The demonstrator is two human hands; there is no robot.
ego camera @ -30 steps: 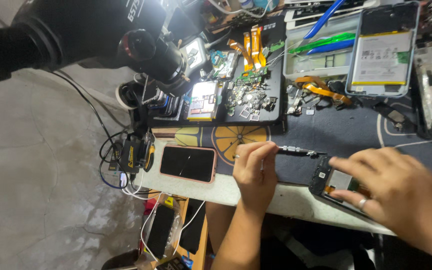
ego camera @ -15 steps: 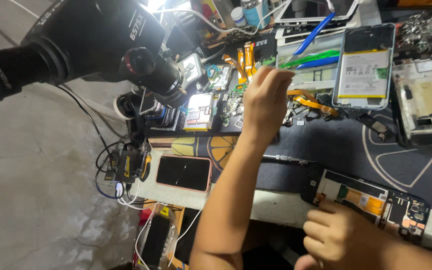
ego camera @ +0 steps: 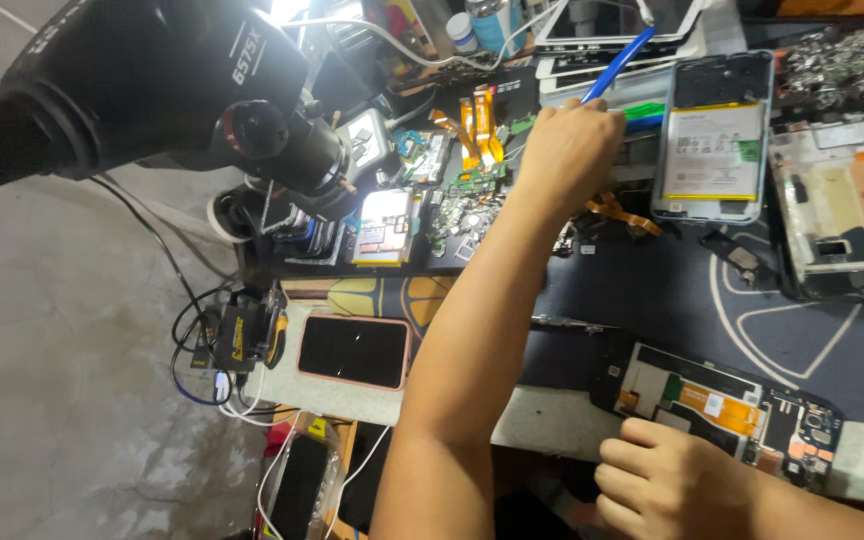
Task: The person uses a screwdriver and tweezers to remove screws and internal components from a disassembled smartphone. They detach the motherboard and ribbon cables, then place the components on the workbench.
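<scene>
Gripping blue tool – left hand, right hand steadying opened phone, grip seemingly loose

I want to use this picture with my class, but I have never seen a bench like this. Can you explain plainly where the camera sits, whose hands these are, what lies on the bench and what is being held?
The camera sits on the person's head and looks down at a phone repair bench covered by a dark mat. The left hand reaches far across and grips a blue stick-like tool. The right hand rests at the near edge against an opened phone, its circuit boards and orange ribbon showing. A phone in a pink case lies screen up. Further back lie an open phone showing its battery, another phone frame and loose small parts. The big black device on the left is a microscope.
</scene>
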